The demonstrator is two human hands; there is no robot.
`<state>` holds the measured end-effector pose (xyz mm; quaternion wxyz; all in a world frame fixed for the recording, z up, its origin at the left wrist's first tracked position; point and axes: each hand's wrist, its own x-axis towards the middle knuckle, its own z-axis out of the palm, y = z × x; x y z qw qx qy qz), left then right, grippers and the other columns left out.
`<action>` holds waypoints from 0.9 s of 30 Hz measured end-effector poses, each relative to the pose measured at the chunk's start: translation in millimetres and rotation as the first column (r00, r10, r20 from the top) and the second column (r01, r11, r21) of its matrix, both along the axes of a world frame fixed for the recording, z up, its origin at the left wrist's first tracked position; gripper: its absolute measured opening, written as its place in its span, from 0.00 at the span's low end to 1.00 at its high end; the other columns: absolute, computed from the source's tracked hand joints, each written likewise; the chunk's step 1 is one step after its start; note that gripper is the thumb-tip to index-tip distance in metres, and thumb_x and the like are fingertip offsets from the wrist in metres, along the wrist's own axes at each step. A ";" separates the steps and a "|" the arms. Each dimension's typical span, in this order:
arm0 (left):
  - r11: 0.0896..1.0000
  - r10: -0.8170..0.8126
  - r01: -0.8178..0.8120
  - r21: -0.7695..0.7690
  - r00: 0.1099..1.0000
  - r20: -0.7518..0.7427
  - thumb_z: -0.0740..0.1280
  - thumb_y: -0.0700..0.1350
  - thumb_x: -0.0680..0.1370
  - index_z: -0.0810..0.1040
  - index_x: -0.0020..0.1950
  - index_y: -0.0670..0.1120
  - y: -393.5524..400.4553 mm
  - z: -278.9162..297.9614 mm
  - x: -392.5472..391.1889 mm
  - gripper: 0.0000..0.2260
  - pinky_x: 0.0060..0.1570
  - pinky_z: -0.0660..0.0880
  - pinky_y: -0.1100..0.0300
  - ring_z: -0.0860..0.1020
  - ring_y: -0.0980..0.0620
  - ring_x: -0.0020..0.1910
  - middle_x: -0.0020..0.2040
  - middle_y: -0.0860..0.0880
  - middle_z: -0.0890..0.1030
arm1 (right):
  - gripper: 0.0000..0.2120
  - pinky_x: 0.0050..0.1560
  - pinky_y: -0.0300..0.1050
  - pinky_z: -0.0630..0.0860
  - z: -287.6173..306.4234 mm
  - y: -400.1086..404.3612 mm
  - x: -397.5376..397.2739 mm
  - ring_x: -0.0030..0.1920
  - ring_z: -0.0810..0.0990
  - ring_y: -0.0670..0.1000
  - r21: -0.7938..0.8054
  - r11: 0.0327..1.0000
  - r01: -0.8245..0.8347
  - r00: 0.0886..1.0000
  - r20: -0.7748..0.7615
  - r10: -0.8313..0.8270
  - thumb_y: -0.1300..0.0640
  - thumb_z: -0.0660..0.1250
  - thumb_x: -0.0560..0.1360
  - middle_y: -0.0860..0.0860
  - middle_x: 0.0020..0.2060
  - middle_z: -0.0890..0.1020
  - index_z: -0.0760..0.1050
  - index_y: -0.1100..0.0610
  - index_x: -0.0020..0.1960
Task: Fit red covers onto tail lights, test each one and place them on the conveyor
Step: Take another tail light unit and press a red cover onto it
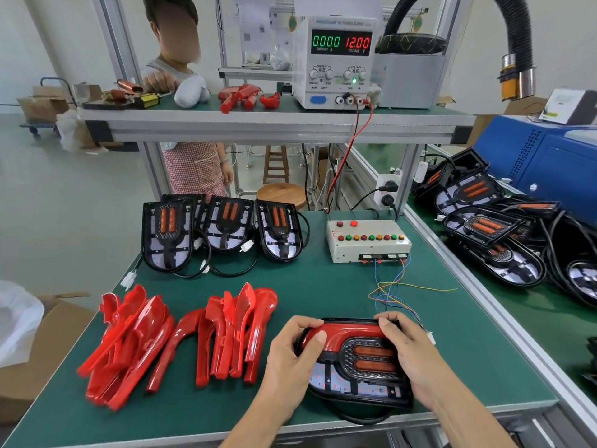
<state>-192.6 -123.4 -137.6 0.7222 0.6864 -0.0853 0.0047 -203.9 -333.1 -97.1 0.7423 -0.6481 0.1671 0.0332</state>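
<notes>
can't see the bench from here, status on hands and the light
Left hand and right hand both grip tail light. Red cover on it. Nothing in the way.

This is a small factory assembly station. A green-matted bench [323, 295] framed in aluminium profile carries batches of one part: bare tail lights [223, 231] stood in a row at 11 o'clock, loose red covers [181, 337] heaped at 9 o'clock. On the upper shelf [274, 119] at 12 o'clock a DC power supply [337, 59] reads 12.00 volts, wired down to a button test box [368, 239]. At 2 o'clock a green conveyor [517, 305] holds more lights, with a fume-extraction hose [517, 43] overhead.
</notes>
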 end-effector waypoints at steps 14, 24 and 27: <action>0.997 -0.050 0.049 -0.056 0.998 -0.029 0.69 0.52 0.78 0.74 0.66 0.60 -3.2 8.7 -5.9 0.17 0.58 0.78 0.58 0.82 0.48 0.51 0.52 0.45 0.84 | 0.05 0.35 0.49 0.82 2.4 4.7 -4.6 0.38 0.85 0.56 0.067 0.996 0.061 0.998 0.007 -0.061 0.57 0.65 0.82 0.56 0.40 0.85 0.78 0.58 0.52; 0.987 -0.041 0.010 -0.161 0.981 -0.190 0.73 0.46 0.77 0.74 0.65 0.47 -1.6 8.6 1.4 0.18 0.57 0.80 0.54 0.84 0.45 0.56 0.55 0.49 0.85 | 0.07 0.53 0.31 0.71 37.6 -14.2 17.8 0.51 0.79 0.31 -0.767 0.621 -0.160 0.933 0.087 0.348 0.41 0.71 0.75 0.33 0.47 0.84 0.83 0.40 0.51; 0.994 -0.054 0.040 -0.104 0.989 -0.137 0.72 0.48 0.75 0.73 0.64 0.47 -2.4 16.3 2.9 0.19 0.54 0.79 0.59 0.84 0.50 0.54 0.54 0.50 0.86 | 0.25 0.54 0.33 0.74 55.5 10.2 36.5 0.49 0.79 0.33 -0.896 0.355 -0.267 0.850 -0.045 0.525 0.25 0.62 0.70 0.34 0.47 0.83 0.82 0.41 0.54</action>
